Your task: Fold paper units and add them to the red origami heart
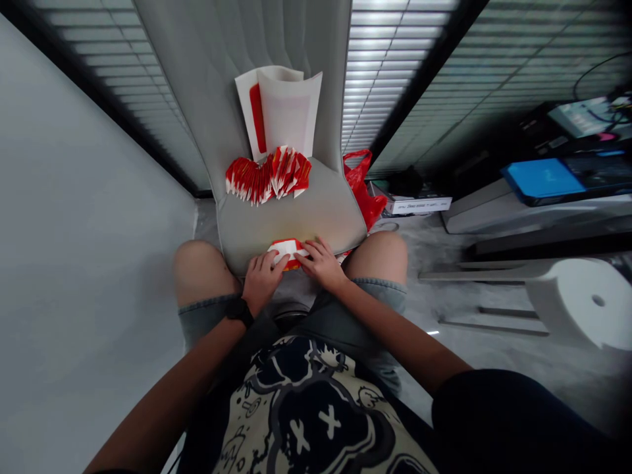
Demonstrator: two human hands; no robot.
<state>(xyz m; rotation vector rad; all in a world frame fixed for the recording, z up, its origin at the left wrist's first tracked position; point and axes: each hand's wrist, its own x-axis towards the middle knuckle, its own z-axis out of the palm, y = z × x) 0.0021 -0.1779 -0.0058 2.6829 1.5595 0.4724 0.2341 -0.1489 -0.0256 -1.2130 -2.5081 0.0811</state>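
A red and white folded paper piece [287,251] lies at the near edge of a grey chair seat [320,214]. My left hand [261,280], with a black watch on the wrist, presses on its left side with fingers curled. My right hand [322,263] presses its right side, fingers laid down on it. Further back on the seat lies a fanned row of several red and white folded pieces [269,176]. Behind them, white sheets with a red strip [279,108] lean against the chair back.
A red plastic bag [365,187] hangs off the seat's right side. On the floor to the right are a white box [419,205], grey boards, a blue-topped case [543,178] and a white round stool [587,299]. A pale wall fills the left.
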